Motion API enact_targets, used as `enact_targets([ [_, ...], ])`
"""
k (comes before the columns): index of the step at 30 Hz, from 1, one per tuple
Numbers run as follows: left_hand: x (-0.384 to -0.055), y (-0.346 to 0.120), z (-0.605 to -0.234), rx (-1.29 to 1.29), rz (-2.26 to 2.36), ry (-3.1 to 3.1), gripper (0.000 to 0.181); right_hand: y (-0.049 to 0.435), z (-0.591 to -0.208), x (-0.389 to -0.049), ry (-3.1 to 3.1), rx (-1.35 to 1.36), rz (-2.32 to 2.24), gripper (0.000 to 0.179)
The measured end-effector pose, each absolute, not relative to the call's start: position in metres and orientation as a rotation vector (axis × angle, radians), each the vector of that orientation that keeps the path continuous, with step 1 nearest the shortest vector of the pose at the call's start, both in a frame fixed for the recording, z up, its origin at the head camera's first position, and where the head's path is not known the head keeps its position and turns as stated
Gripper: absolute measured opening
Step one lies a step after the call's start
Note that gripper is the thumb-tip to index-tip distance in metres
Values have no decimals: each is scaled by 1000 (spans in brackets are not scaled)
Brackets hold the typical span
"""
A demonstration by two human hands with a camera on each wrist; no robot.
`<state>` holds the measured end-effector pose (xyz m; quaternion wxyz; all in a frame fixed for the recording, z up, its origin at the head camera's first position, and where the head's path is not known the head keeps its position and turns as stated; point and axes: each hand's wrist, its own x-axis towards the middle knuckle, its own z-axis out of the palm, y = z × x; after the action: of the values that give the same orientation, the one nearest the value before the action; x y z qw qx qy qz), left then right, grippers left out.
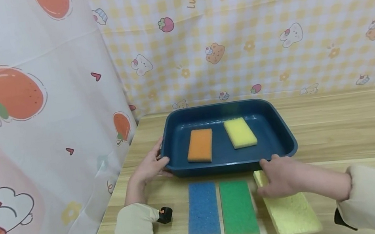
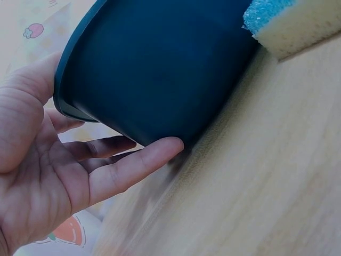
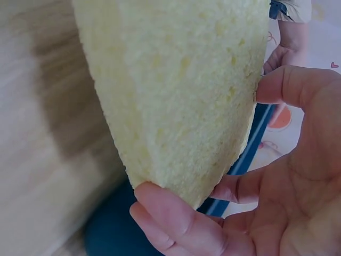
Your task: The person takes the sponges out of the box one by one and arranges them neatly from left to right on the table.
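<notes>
A dark blue rectangular pan (image 1: 230,163) stands on the table, with an orange sponge (image 1: 200,145) at its left and a small yellow sponge (image 1: 240,132) right of centre. My left hand (image 1: 149,164) grips the pan's left end, thumb at the rim; the left wrist view shows the other fingers along the outer wall (image 2: 154,69). Beside the pan's front right corner, my right hand (image 1: 283,175) holds a larger pale yellow sponge (image 1: 292,214) between thumb and fingers. It looks tilted, its far end partly hidden by the hand. In the right wrist view the fingertips (image 3: 165,208) press its edge.
In front of the pan, a blue sponge (image 1: 202,211) and a green sponge (image 1: 238,209) lie side by side on the wooden table (image 1: 347,126). A patterned cloth (image 1: 250,24) hangs behind, and another cloth (image 1: 72,89) hangs along the left side.
</notes>
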<state>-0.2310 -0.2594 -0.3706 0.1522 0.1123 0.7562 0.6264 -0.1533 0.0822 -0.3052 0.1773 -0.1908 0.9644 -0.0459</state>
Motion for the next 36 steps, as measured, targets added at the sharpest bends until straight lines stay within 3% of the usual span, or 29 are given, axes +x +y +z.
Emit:
enact_targets([
  [36,-231,-258,-368,331,1800,2177,75,77,-343,-160,2666,-427,-212,84],
])
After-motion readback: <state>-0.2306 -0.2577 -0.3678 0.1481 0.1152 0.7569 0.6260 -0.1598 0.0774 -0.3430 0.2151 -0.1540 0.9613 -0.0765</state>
